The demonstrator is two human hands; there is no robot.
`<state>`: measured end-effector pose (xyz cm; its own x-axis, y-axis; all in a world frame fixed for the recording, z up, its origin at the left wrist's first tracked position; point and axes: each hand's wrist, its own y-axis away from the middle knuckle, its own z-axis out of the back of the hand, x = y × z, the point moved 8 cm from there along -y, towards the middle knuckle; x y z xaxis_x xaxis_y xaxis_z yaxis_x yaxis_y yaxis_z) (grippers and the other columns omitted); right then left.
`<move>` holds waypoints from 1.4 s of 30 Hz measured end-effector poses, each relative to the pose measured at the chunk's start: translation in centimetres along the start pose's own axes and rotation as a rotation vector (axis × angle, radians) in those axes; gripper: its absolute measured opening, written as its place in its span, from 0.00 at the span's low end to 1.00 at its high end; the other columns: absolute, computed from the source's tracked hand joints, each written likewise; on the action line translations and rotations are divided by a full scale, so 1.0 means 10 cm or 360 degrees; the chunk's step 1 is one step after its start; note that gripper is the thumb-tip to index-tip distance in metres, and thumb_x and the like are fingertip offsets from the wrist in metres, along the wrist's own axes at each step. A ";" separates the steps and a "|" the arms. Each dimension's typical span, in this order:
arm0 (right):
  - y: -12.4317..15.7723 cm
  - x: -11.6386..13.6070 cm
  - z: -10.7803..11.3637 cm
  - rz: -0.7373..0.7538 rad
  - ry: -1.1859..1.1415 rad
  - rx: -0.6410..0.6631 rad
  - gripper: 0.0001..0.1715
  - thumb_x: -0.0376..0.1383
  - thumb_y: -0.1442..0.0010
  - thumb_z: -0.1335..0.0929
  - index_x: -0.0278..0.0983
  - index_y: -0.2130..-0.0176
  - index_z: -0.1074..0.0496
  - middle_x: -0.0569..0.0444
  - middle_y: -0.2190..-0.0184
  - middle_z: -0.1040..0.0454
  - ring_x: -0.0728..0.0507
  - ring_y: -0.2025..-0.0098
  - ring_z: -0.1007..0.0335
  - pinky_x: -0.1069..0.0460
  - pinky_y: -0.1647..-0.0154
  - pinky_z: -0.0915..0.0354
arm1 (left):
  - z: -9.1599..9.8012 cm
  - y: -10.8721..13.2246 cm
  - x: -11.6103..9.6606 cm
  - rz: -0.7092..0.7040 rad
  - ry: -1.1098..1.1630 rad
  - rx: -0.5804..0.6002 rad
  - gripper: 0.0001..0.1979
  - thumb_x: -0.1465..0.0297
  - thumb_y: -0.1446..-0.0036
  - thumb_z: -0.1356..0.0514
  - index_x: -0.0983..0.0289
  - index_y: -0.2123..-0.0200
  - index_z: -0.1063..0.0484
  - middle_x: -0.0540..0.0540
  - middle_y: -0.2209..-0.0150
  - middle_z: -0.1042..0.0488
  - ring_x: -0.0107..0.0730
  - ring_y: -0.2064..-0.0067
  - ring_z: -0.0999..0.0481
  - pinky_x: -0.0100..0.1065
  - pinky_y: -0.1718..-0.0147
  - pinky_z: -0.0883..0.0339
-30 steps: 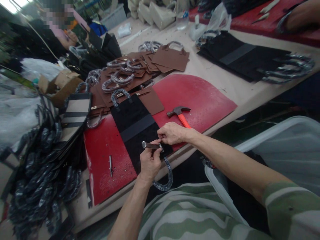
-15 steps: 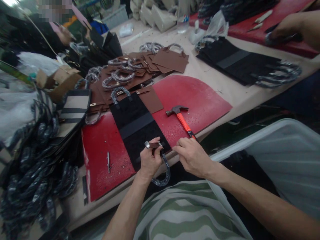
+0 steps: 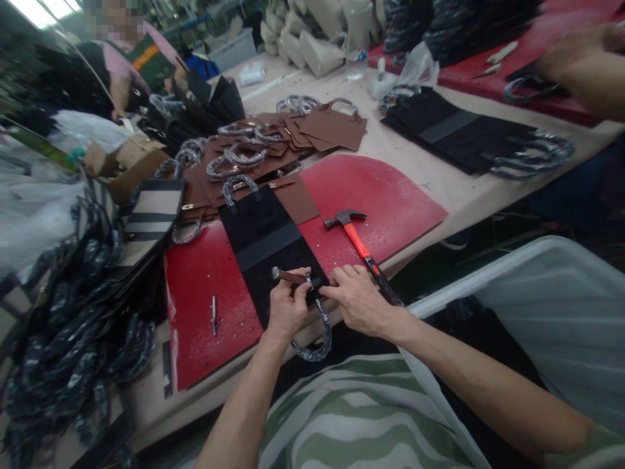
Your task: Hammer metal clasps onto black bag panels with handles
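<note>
Bag panel [image 3: 258, 218] is displaying black with a grey band [image 3: 271, 247]; mat [image 3: 375, 189], red; hammer handle [image 3: 370, 261], orange and black.

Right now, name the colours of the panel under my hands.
The panel is black with a dark grey band; the head view shows it best.

From head height, the sole view faces forward and down across the worktable [image 3: 381, 148], fairly near.
</note>
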<state>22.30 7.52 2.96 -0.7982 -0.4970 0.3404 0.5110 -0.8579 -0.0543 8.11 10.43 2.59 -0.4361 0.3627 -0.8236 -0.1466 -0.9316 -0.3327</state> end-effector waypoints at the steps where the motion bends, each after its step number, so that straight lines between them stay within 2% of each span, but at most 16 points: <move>1: -0.02 -0.02 -0.01 -0.0002 -0.0019 0.0016 0.21 0.29 0.41 0.35 0.43 0.50 0.25 0.48 0.59 0.35 0.40 0.57 0.43 0.45 0.58 0.53 | 0.00 0.00 0.01 0.0005 0.0007 0.0001 0.08 0.74 0.39 0.43 0.63 0.57 0.27 0.58 0.54 0.21 0.38 0.51 0.21 0.41 0.49 0.27; 9: 0.02 -0.10 -0.06 -0.0038 -0.0077 0.0029 0.27 0.29 0.40 0.36 0.48 0.45 0.27 0.49 0.58 0.34 0.40 0.56 0.43 0.45 0.56 0.53 | 0.00 -0.01 0.04 0.0032 0.0051 -0.0013 0.09 0.73 0.39 0.43 0.63 0.56 0.26 0.57 0.54 0.21 0.37 0.51 0.21 0.40 0.49 0.27; 13: 0.04 -0.07 -0.07 -0.0057 -0.0050 0.0040 0.30 0.28 0.41 0.35 0.48 0.42 0.30 0.48 0.57 0.34 0.40 0.56 0.43 0.44 0.55 0.53 | 0.02 -0.04 0.12 0.0138 0.0140 0.0008 0.08 0.73 0.40 0.42 0.63 0.57 0.26 0.57 0.55 0.21 0.37 0.52 0.21 0.40 0.49 0.27; 19: -0.03 -0.07 -0.04 -0.0041 -0.0034 0.0117 0.27 0.30 0.39 0.36 0.48 0.44 0.28 0.47 0.58 0.34 0.40 0.57 0.43 0.45 0.57 0.53 | -0.01 -0.10 0.25 0.0315 0.0299 0.0122 0.08 0.73 0.41 0.41 0.63 0.58 0.26 0.57 0.56 0.20 0.37 0.56 0.19 0.38 0.54 0.25; 25: -0.04 -0.08 -0.05 0.0043 -0.0047 0.0155 0.27 0.29 0.40 0.36 0.47 0.44 0.28 0.48 0.57 0.34 0.39 0.56 0.44 0.45 0.56 0.53 | -0.01 -0.07 0.22 0.0223 0.0236 0.0069 0.10 0.73 0.40 0.42 0.61 0.56 0.26 0.56 0.55 0.21 0.37 0.55 0.20 0.37 0.54 0.25; 31: 0.00 -0.08 -0.05 0.0031 -0.0040 0.0088 0.28 0.28 0.41 0.36 0.46 0.44 0.29 0.48 0.56 0.34 0.39 0.55 0.44 0.43 0.52 0.53 | 0.00 -0.05 0.04 0.0016 0.0022 0.0013 0.10 0.75 0.39 0.43 0.62 0.56 0.27 0.56 0.55 0.21 0.36 0.52 0.21 0.37 0.50 0.27; 37: 0.00 -0.08 -0.05 -0.0004 -0.0005 0.0065 0.27 0.28 0.41 0.37 0.46 0.45 0.28 0.47 0.57 0.34 0.38 0.54 0.44 0.41 0.46 0.54 | 0.00 -0.05 0.03 0.0060 -0.0055 -0.0031 0.10 0.74 0.39 0.43 0.62 0.56 0.26 0.56 0.56 0.20 0.36 0.54 0.20 0.37 0.53 0.25; 42: -0.03 -0.09 -0.06 0.0068 -0.0008 0.0120 0.29 0.27 0.43 0.36 0.46 0.44 0.28 0.47 0.57 0.34 0.38 0.53 0.44 0.41 0.45 0.54 | -0.02 -0.04 -0.02 0.0015 -0.0102 -0.0054 0.09 0.74 0.39 0.44 0.62 0.56 0.27 0.56 0.56 0.21 0.37 0.53 0.20 0.37 0.52 0.25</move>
<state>22.69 8.12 2.12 -0.7735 -0.5322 0.3442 0.5673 -0.8235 0.0016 8.44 10.72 2.75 -0.4933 0.3505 -0.7961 -0.1125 -0.9333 -0.3411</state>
